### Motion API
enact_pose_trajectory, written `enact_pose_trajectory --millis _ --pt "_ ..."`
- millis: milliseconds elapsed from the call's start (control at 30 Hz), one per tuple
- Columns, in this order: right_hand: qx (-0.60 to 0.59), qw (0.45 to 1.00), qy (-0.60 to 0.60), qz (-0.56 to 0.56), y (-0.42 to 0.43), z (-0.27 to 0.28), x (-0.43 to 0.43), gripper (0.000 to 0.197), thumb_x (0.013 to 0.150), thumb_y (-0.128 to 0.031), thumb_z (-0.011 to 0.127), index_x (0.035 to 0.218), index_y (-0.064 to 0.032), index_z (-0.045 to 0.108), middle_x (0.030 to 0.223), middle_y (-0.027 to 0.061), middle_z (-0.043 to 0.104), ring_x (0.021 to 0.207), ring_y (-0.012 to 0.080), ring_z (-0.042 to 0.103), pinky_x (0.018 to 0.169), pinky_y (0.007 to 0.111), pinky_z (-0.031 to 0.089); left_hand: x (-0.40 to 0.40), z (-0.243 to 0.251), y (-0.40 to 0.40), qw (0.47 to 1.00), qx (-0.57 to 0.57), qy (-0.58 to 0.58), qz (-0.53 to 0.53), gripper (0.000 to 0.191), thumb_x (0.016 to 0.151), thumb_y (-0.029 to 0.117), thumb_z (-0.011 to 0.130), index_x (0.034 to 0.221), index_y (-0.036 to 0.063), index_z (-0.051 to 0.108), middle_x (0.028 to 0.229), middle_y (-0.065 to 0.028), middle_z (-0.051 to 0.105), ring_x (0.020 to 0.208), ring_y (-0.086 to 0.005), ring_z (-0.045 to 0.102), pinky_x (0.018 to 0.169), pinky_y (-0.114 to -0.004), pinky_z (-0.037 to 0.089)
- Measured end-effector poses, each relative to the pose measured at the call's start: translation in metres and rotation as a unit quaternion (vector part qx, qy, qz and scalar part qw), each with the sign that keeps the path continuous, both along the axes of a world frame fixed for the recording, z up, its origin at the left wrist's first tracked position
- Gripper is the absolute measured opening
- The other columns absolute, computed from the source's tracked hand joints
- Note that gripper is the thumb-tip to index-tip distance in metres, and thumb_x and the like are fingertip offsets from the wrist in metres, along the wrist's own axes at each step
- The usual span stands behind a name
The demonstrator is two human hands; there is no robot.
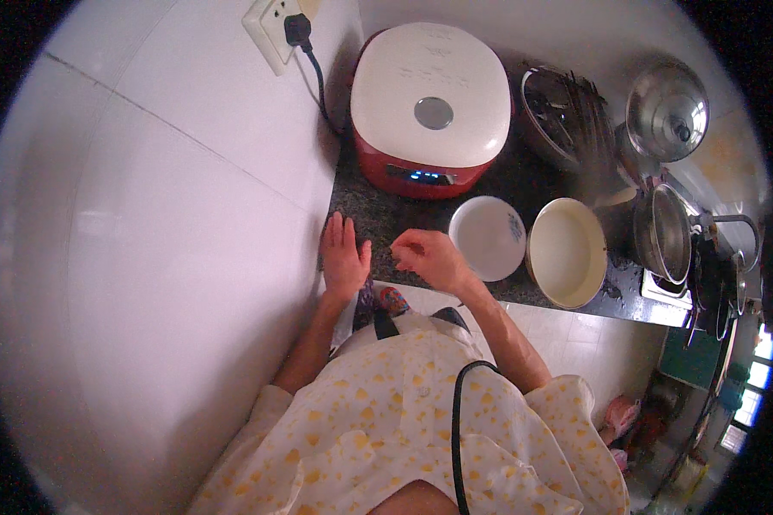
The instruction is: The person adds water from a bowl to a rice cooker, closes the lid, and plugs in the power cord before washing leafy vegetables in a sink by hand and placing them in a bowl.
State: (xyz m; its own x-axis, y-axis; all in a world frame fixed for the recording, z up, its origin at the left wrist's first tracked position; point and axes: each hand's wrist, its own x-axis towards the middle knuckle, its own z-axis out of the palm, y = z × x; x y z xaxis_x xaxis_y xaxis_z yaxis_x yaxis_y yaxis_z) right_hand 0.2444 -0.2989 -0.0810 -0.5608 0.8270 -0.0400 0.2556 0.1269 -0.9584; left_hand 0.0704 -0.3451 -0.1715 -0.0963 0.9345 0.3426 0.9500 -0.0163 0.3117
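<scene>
My left hand [344,261] is over the front left edge of the dark stone counter [377,219], close to the tiled wall. Its fingers are stretched out, the thumb stands apart, and it holds nothing. To its right, my right hand [433,259] is bent at the wrist with the fingers curled in loosely; no object shows in it. A white bowl [483,238] with a blue pattern inside stands just right of that hand. Behind both hands sits a red rice cooker with a cream lid [431,84], its lid down and its display lit.
A cream oval basin [567,251] stands beside the bowl. Farther right are a metal pot [667,235] near the stove, a domed metal lid [667,109] and a bundle of chopsticks [586,106]. A black plug [297,29] sits in the wall socket, its cord running behind the cooker.
</scene>
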Motion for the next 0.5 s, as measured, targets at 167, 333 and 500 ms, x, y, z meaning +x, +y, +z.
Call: enact_pose_trajectory --millis 167,333,500 --pt "0.056 0.993 -0.035 0.098 0.011 0.028 -0.01 0.014 0.077 -0.009 0.05 0.085 0.0008 0.054 0.073 0.0077 0.057 0.065 0.012 0.055 0.06 0.024 0.045 -0.001 0.001 0.01 1.0 -0.005 -0.001 -0.011 0.049 0.07 0.019 0.055 0.109 -0.006 0.038 0.12 -0.0232 0.03 0.111 -0.0364 0.03 0.093 -0.042 0.026" --pt "0.084 0.985 0.007 0.151 0.01 0.052 -0.031 0.014 0.074 -0.01 0.053 0.085 -0.0016 0.054 0.071 0.0108 0.057 0.061 0.0166 0.055 0.057 0.028 0.043 -0.011 -0.041 0.013 0.971 0.017 -0.232 -0.054 0.058 0.065 0.018 0.058 0.113 -0.0056 0.034 0.123 -0.0229 0.027 0.112 -0.0374 0.028 0.093 -0.043 0.024" --pt "0.139 0.97 0.023 0.196 0.004 0.049 -0.039 0.015 0.074 -0.012 0.053 0.085 -0.0027 0.055 0.072 0.0137 0.057 0.061 0.0219 0.054 0.057 0.029 0.043 -0.013 -0.05 0.01 0.889 0.09 -0.438 -0.096 0.061 0.068 0.023 0.054 0.116 -0.0051 0.03 0.124 -0.0241 0.025 0.112 -0.0394 0.028 0.093 -0.044 0.022"
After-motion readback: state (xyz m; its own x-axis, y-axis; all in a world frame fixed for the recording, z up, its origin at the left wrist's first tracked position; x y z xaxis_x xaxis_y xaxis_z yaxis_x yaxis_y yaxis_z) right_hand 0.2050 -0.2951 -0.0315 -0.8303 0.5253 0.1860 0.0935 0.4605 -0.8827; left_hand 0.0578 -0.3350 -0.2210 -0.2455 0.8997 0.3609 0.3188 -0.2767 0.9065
